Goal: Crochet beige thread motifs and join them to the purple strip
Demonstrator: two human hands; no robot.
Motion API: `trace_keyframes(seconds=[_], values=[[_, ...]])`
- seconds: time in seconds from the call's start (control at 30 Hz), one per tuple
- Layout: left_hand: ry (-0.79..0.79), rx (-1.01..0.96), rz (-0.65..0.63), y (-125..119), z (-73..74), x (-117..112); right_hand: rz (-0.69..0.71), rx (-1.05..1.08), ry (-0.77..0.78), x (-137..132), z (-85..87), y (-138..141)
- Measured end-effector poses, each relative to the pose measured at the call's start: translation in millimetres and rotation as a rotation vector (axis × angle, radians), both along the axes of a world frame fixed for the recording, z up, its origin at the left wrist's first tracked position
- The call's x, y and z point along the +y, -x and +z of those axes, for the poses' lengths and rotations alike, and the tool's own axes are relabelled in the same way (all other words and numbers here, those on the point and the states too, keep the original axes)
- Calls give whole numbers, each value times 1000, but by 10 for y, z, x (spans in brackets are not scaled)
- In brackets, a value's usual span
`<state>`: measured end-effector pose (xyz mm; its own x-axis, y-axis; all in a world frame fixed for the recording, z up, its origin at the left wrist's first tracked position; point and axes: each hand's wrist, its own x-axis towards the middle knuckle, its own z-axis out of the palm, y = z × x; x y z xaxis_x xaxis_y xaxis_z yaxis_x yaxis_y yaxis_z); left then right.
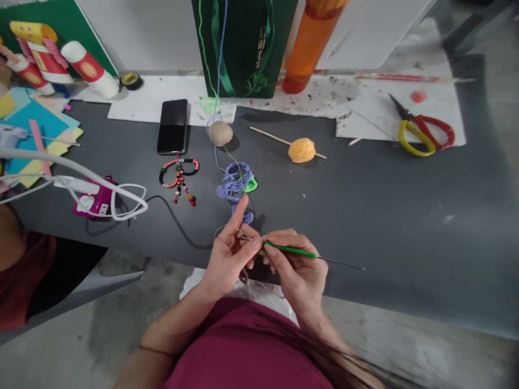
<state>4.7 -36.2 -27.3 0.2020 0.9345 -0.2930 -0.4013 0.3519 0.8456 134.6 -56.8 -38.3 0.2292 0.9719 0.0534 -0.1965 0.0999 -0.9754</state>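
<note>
My right hand (302,267) grips a crochet hook (294,250) with a green handle; its thin metal end points right. The hook's other end meets the fingertips of my left hand (232,254). My left thumb and fingers pinch a small crochet piece in beige-brown yarn, mostly hidden by the fingers, while the index finger points up with yarn running by it. That strand leads to a beige yarn ball (220,133). Just beyond my left hand lies a blue-purple crocheted piece (236,181) with a green leaf-like part (251,184).
A yellow yarn ball on a stick (301,150), scissors (425,132), a phone (172,127) and a beaded bracelet (178,174) lie on the dark table. Behind stand a green bag (243,48) and orange bottle (312,46). White cables (101,183) and a person's arm (10,237) are at left.
</note>
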Motion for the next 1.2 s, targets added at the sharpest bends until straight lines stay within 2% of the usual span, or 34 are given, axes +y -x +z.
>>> trace_keyframes(seconds=[0.13,0.27,0.33,0.5,0.6,0.7,0.8,0.87,0.97,1.0,1.07,1.13,1.2], values=[[1,-38,34,70,11,30,71,-59,-4,36,-14,-37],[5,-123,110,234,54,108,219,-291,-31,154,-47,-118],[33,-212,89,327,60,142,171,-507,-64,229,-68,-129],[89,-373,18,419,23,140,220,-1054,-172,362,-117,-21],[111,-357,7,391,-15,116,195,-1163,-181,403,-143,12],[135,-323,36,359,-33,124,99,-1189,-168,421,-121,-63],[178,-351,119,317,-5,157,39,-1130,-179,383,-10,-173],[209,-370,188,268,34,175,53,-949,-230,326,88,-203],[236,-357,231,155,90,170,232,-558,-211,241,177,-150],[238,-341,224,114,102,159,240,-446,-194,222,178,-118],[217,-289,196,41,112,129,158,-309,-132,200,136,-58],[182,-215,183,-5,101,97,86,-236,-54,192,58,-32],[148,-154,176,-20,74,73,76,-165,17,185,-27,-45]])
